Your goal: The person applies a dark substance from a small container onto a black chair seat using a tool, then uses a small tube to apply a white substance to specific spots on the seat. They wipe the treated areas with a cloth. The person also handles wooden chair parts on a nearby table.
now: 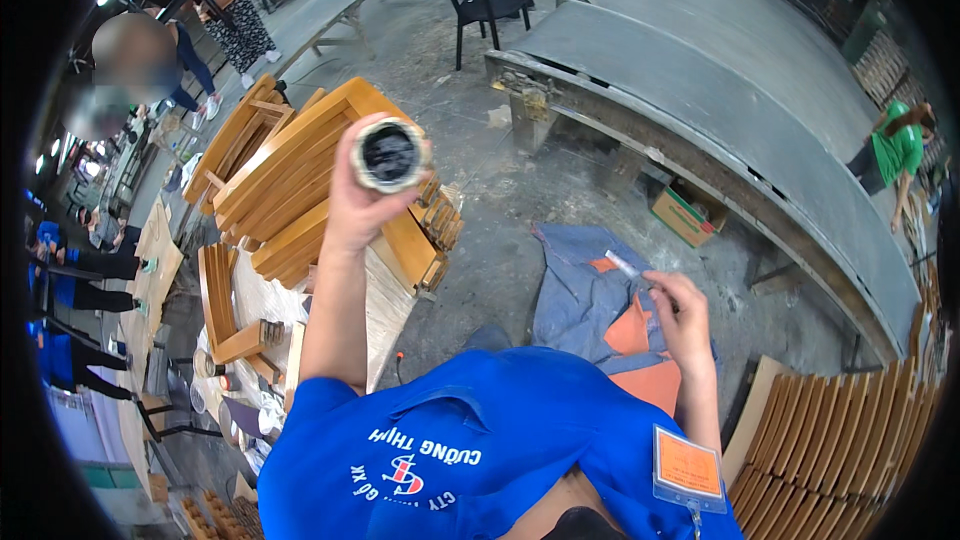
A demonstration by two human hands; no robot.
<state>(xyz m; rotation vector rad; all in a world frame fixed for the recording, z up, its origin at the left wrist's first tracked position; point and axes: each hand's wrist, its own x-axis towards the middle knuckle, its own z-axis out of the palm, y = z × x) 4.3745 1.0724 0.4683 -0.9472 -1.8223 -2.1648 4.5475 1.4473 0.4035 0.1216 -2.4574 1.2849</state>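
Note:
My left hand (352, 202) is raised, its fingers wrapped round a small round can (388, 156). The can's mouth is open and dark, glossy stuff shows inside its stained pale rim. Over on the right, my right hand (682, 312) pinches a slim whitish stick-like thing (624, 264); its exact kind is too small to make out. Below that hand spreads a blue-grey cloth (570, 285) with orange patches. Beyond and beside the can are stacked curved wooden parts (300, 165), golden brown, on a pale board (385, 325).
A long grey-topped table (690, 90) runs across the right, with a cardboard box (688, 212) under it. Curved wooden slats (830, 430) stand at lower right. A black chair (484, 6) is at the back. Several people work around, one in a green shirt (898, 145).

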